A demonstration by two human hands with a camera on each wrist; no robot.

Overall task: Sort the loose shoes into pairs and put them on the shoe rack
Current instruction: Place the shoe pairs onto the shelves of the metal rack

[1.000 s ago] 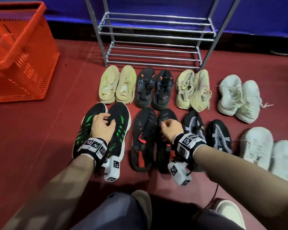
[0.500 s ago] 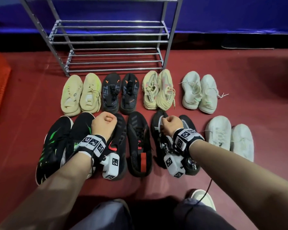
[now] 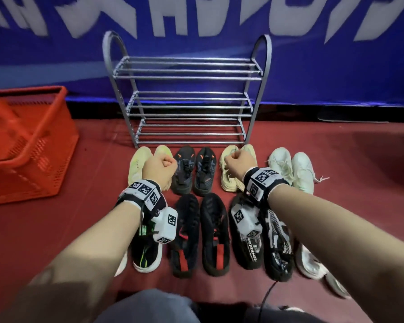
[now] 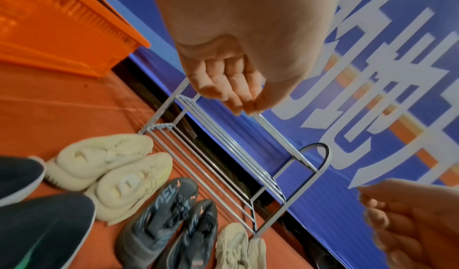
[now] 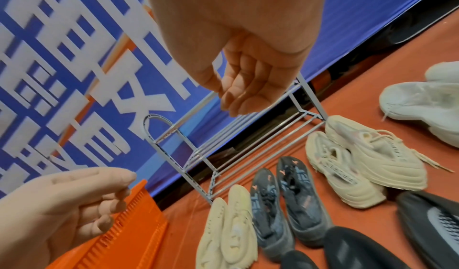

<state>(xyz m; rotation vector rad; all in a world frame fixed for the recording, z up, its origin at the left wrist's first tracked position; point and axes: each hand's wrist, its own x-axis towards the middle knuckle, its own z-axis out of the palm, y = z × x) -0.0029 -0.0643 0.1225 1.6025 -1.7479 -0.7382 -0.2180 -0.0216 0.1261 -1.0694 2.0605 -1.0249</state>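
Head view: shoes [image 3: 194, 173] already paired in two rows on the floor, just near of the bare rack [image 3: 189, 101]. My left hand [image 3: 158, 167] and right hand [image 3: 239, 165] hover fisted, holding nothing. Racking is next: grab a far-row pair.

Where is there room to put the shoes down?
All three shelves of the shoe rack are bare. There is also open red floor between the orange basket and the yellow pair, and more to the right of the white pair. Straight in front of the rack it is crowded, with two rows of shoes packed side by side.
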